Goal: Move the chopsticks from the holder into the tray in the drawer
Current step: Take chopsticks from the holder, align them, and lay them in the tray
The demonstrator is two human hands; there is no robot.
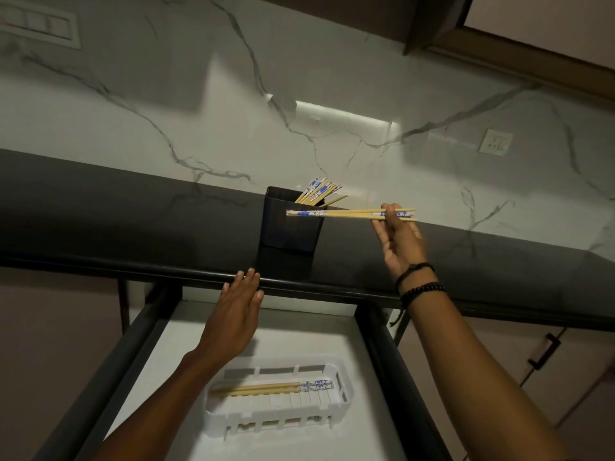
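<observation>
A dark holder (292, 227) stands on the black counter, with several wooden chopsticks (317, 192) with blue-patterned ends sticking out of it. My right hand (401, 239) is shut on a pair of chopsticks (342, 213), held level in front of the holder's rim. Below, the drawer (336, 334) is pulled out, and a white slotted tray (336, 412) lies in it with a few chopsticks (266, 388) in its far side. My left hand (234, 314) lies flat with fingers together, fingertips touching the counter's front edge above the drawer.
The black counter (133, 207) runs across under a white marbled wall (233, 111). A wall socket (495, 142) sits at right, a switch plate (40, 24) at top left. Cabinet doors with a dark handle (544, 352) lie right of the drawer.
</observation>
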